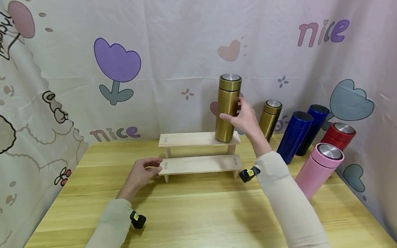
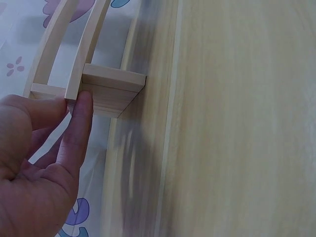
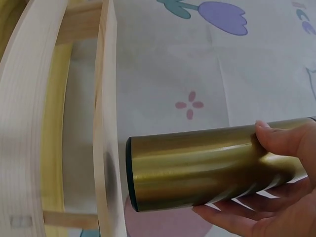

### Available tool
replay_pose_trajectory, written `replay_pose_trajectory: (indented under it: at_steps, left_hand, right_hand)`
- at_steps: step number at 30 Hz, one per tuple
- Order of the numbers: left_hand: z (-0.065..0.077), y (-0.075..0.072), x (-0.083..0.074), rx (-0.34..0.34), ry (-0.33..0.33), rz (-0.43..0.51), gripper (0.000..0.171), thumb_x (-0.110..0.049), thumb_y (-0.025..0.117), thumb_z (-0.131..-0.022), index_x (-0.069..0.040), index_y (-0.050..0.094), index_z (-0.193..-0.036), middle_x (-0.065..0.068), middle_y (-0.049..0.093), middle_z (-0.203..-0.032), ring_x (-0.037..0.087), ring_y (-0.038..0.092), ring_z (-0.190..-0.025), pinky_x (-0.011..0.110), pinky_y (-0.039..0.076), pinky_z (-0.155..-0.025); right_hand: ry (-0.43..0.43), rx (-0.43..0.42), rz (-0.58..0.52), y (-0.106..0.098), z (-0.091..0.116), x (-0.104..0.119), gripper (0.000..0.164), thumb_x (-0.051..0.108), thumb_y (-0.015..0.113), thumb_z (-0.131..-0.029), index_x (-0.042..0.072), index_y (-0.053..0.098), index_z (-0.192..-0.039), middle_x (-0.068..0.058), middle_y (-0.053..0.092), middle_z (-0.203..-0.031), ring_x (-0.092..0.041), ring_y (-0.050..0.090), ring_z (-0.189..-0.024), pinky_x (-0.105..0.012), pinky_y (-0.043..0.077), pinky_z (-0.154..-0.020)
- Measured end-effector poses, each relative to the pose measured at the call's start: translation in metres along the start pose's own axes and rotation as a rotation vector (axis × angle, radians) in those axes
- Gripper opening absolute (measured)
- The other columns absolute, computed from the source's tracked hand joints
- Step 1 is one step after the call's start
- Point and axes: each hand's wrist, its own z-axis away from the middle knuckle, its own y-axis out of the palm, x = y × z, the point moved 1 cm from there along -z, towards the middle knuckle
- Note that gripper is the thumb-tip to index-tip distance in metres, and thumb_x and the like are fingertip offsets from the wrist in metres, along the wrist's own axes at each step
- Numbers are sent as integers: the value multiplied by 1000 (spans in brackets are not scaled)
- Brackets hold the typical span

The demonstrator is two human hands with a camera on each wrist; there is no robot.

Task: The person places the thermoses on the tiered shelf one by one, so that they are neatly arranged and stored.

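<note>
My right hand (image 1: 247, 119) grips a gold thermos flask (image 1: 226, 111) round its body, thumb in front. The flask stands upright, silver lid up, over the right end of the upper step of a pale wooden two-step rack (image 1: 196, 138). In the right wrist view, a narrow gap shows between the flask's dark base (image 3: 131, 174) and the board. At the rack's left side, my left hand (image 1: 140, 174) pinches the end of the lower step (image 1: 200, 165) between thumb and fingers, seen close in the left wrist view at the board corner (image 2: 74, 89).
Right of the rack stand a second gold flask (image 1: 270, 119), two blue flasks (image 1: 295, 136), a red one (image 1: 339, 135) and a pink one (image 1: 317, 172). All are on the wooden table (image 1: 193, 227). A printed cloth (image 1: 185, 54) hangs behind the table.
</note>
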Motion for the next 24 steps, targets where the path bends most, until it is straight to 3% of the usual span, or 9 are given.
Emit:
replay_pose_trajectory:
  at_steps: [12,24]
  left_hand:
    - [-3,0,3,-4,-12,-7,36,-8,67,-100,-1,65,-135,25,65,-131,14,68,-90,25,62,-77]
    - [-2,-1,1,24,9,30,39,-6,66,-100,4,62,-137,29,63,-131,13,70,-91,30,64,-78]
  right_hand:
    - [2,64,-143,27,-6,16,79,23,82,-89,7,37,-152,-20,52,-146,-37,57,-130,-51,52,-110]
    - [-12,63,-172,60,-11,29,78,20,84,-86,8,41,-151,-17,56,-145,-35,59,-129,-47,52,-111]
